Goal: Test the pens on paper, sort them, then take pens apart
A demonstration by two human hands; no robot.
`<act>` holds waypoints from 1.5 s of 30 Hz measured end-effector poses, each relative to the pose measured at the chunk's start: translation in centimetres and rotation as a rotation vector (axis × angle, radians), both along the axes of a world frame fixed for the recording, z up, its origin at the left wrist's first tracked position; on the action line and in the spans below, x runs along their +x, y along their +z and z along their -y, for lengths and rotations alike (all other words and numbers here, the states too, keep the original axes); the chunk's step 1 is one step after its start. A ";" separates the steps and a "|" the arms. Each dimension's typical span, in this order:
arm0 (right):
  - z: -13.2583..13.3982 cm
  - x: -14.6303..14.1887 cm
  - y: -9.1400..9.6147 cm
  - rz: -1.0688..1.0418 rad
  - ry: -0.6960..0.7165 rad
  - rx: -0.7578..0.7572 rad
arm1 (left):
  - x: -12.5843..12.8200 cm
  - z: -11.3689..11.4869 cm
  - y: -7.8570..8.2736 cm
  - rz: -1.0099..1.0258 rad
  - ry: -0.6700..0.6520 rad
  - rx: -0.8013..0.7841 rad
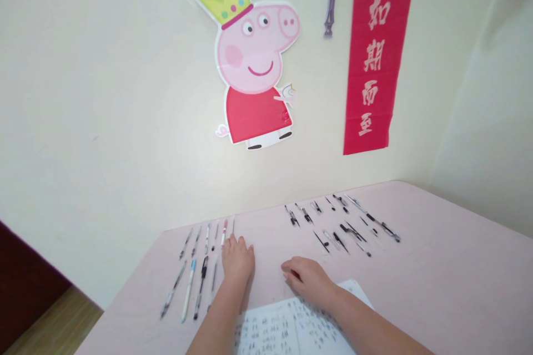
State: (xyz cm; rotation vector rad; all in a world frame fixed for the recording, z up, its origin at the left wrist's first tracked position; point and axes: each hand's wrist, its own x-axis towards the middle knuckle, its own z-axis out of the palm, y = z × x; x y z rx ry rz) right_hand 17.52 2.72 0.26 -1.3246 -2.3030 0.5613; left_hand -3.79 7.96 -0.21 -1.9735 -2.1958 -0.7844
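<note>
My left hand [238, 258] rests on the pink tabletop, fingers reaching forward with the thumb apart. Its fingertips touch or cover the lower end of a slim pen [233, 224]. Beside it stands a pink-and-white pen [224, 233] in a row of several pens, with a black-capped pen [204, 283] and a blue-capped pen [189, 288] in the row nearer me. My right hand [306, 280] lies loosely curled on the table by the notebook [270, 327], and no object shows in it. The underside of those fingers is hidden.
Several taken-apart pen pieces [341, 241] lie in two rows at the back right of the table [437, 266]. The wall behind carries a cartoon pig cutout [258, 66] and a red banner [377, 55]. At the left, the table edge drops to a wooden floor [62, 321].
</note>
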 end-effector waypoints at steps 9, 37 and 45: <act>-0.1 0.0 -0.3 -0.010 -0.016 -0.022 | -0.3 -0.6 -0.3 0.022 -0.037 -0.044; -0.8 0.1 -1.8 -0.145 0.007 0.001 | 1.1 1.6 1.4 -0.259 -0.047 -0.257; -0.6 0.1 -1.4 -0.192 0.001 -0.015 | 1.4 2.9 1.0 0.072 -0.219 -0.119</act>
